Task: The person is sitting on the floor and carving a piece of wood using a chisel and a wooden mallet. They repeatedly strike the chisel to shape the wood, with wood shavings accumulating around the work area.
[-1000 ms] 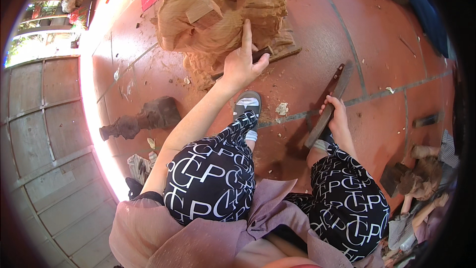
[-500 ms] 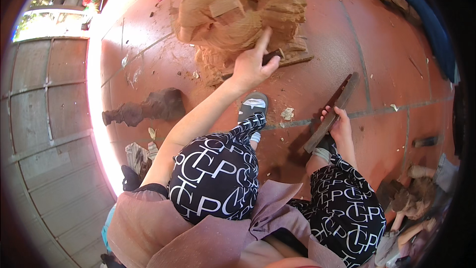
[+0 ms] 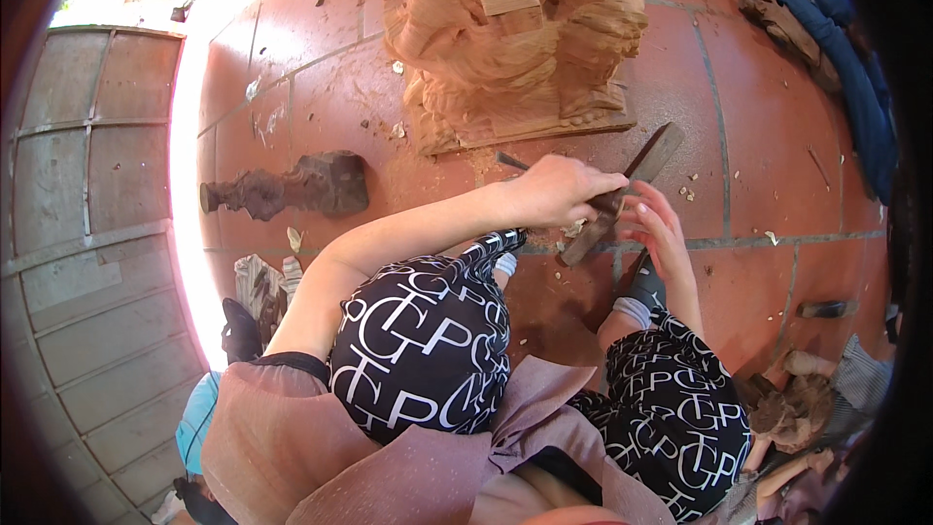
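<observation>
Chip-strewn red tiles, panelled wall; left hand gripping tool, right hand spread near bar.

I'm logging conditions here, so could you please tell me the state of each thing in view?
Left hand, closed around thin tool
Thin tool, gripped, tip pointing left
Right hand, open, fingers slightly bent
Flat bar, slanted beside both hands
Wood carving, standing on its base
Dark wooden piece, lying on floor
Dark rod, lying on floor
</observation>
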The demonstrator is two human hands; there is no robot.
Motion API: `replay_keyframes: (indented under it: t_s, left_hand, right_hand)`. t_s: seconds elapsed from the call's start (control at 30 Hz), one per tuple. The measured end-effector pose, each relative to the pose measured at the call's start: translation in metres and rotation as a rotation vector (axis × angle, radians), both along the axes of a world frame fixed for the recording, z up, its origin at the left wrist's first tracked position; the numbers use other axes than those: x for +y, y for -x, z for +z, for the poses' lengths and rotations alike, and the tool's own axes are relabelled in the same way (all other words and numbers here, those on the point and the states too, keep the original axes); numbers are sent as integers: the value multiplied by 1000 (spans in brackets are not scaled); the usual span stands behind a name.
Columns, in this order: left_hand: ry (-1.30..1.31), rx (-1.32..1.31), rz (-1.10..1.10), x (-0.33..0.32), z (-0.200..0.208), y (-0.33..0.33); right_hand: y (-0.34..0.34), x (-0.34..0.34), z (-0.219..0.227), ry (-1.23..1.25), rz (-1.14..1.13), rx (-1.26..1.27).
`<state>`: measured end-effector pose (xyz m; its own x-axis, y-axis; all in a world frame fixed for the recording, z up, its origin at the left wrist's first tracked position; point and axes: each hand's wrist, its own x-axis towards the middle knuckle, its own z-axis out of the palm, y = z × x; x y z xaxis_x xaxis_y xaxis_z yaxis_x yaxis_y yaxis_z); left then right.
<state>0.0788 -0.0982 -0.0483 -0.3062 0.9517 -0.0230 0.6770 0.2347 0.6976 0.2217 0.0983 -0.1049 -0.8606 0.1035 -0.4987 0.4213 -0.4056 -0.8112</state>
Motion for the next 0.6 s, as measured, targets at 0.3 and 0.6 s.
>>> replay_keyframes:
  t_s: [0.3,0.6]
  left_hand:
    - [21,-97,-85,-15,-15,-29]
    - [-179,112,803,-92,23,30]
  right_hand:
    - [23,-42,27,-110,589,67]
    - [10,-31,19,-141,238,-88]
